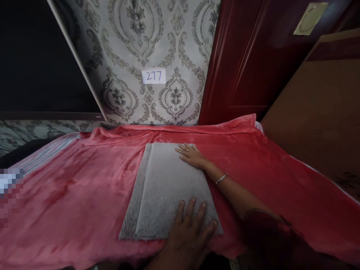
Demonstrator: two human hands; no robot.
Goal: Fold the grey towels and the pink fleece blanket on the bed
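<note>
A grey folded towel [165, 187] lies flat on a red plush blanket [78, 195], its layers offset along the left edge. My left hand [189, 230] rests palm down on the towel's near right corner, fingers spread. Stretched further out, my right hand [191, 154] lies flat on the towel's far right corner with its fingers extended. A thin bracelet [221, 178] circles the right wrist. Neither hand grips anything.
The blanket covers a bed-like surface reaching to a patterned wallpaper wall with a paper label reading 277 [153, 76]. A dark red door [247, 60] stands at the back right, a brown wooden panel [320, 112] on the right, and a dark opening [33, 56] on the left.
</note>
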